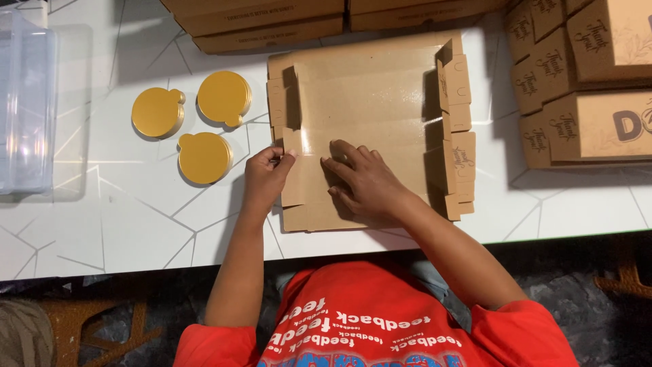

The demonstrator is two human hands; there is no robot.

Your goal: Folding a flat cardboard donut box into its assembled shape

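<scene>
The flat cardboard box blank lies unfolded on the white table, directly under both my hands. My left hand has its fingertips pinched together on the left side flap, which is lifted only slightly off the panel. My right hand rests palm down with fingers spread apart, pressing the base panel flat just beside that flap. Beyond my fingertips the far flaps stand partly raised; to the right of my right hand the tabbed side strip is still loose. I judge folding barely begun: no wall is locked. Left of my left hand lie three gold round boards, untouched; finished boxes stack further right
</scene>
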